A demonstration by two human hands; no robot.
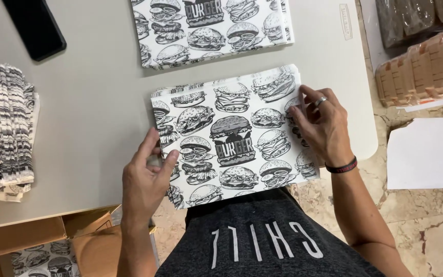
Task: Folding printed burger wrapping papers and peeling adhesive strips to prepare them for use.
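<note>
A stack of white paper sheets printed with black burger drawings point(232, 138) lies at the near edge of the grey table point(93, 102). My left hand point(147, 177) grips the stack's lower left corner, thumb on top. My right hand point(321, 123), with a ring and a dark wristband, pinches the stack's right edge with bent fingers. The sheets are slightly fanned at the top and left edges.
A second pile of the same printed sheets point(211, 28) lies farther back. A folded stack of printed paper point(3, 131) sits at the left, a black phone point(34, 25) at the back left. Cardboard boxes point(42, 238) stand below left; wrapped brown packs point(421, 72) and white paper point(426, 154) lie on the floor to the right.
</note>
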